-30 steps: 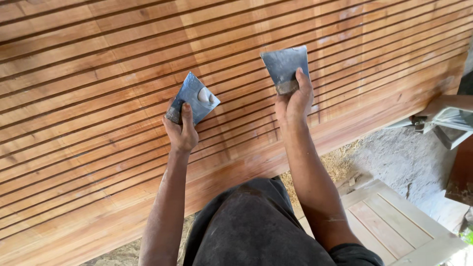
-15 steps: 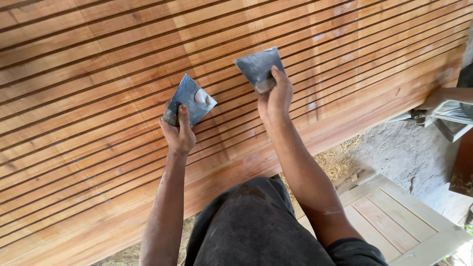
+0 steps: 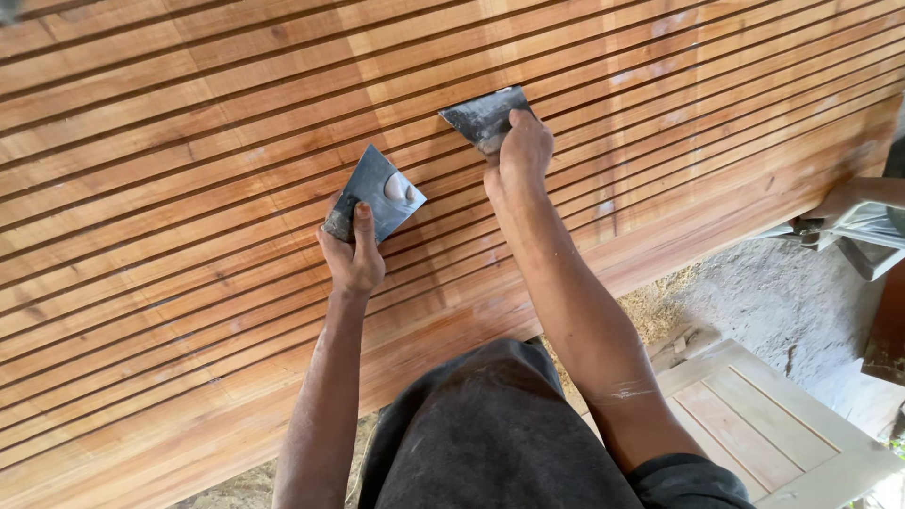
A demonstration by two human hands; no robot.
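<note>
slatted wood panel (image 3: 189, 188): pale filler patches showing toward its right end, most grooves looking untreated. left hand (image 3: 353, 256) gripping a putty knife (image 3: 375, 193) carrying a filler dab, over mid-panel. right hand (image 3: 517, 155) pressing a second scraper (image 3: 479, 115) onto the slats, just right.

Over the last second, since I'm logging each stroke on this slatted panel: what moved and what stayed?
The right hand carried its putty knife leftward across the slatted wooden panel, tilting the blade flatter toward the slats. The left hand kept its grip on the other putty knife, with its dab of pale filler, shifting only slightly. Nothing was let go.
</note>
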